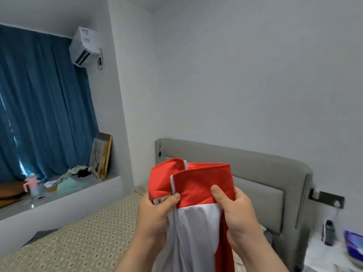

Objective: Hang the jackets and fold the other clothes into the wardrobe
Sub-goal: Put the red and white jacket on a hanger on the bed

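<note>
A red and white zip jacket is held up in front of me, collar end on top, its white lower part hanging down between my forearms. My left hand pinches the zipper edge near the collar with thumb on top. My right hand grips the red front panel, thumb pressed onto the cloth. The wardrobe is not in view.
A bed with a patterned beige cover lies below, with a grey padded headboard behind the jacket. A window ledge at left carries clothes, a pink cup and picture frames before a blue curtain. A cluttered nightstand stands at right.
</note>
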Demonstrator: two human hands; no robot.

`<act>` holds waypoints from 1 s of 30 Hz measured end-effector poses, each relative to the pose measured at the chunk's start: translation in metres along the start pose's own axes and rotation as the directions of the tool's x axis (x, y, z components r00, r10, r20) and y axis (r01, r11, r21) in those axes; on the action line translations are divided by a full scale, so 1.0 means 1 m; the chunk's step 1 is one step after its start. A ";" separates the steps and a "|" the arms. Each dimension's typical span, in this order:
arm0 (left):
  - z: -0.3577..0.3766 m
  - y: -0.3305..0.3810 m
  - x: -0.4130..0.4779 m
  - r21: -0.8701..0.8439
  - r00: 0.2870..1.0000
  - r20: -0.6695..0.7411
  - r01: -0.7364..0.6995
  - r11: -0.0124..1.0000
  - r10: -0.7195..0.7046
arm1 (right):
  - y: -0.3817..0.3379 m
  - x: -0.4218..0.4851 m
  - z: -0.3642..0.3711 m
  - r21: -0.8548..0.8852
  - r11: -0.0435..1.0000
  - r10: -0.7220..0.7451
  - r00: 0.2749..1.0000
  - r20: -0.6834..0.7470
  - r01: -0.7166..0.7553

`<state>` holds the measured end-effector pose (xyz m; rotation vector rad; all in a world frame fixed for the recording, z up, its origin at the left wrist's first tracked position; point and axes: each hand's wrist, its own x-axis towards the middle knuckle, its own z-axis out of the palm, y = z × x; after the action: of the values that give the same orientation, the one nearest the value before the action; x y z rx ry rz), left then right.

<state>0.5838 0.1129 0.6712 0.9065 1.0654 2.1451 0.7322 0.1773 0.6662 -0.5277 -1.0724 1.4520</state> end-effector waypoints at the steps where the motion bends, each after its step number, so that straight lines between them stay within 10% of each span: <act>1: 0.017 -0.004 -0.007 -0.019 1.000 0.029 0.013 1.000 -0.012 | -0.014 -0.005 -0.015 0.003 1.000 -0.009 1.000 -0.012 0.009; 16: 0.229 -0.092 -0.070 -0.154 0.847 0.487 0.322 0.934 -0.212 | -0.140 -0.059 -0.211 -0.361 0.911 -0.323 0.890 -0.321 0.200; 30: 0.368 -0.212 -0.088 -0.010 0.398 0.866 0.619 0.785 -0.303 | -0.169 -0.074 -0.324 -0.518 0.854 -0.458 0.523 -0.718 0.037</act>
<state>0.9617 0.3226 0.6326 1.1019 0.3391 1.0762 1.1036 0.1873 0.6359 -1.1949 -0.6294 0.5010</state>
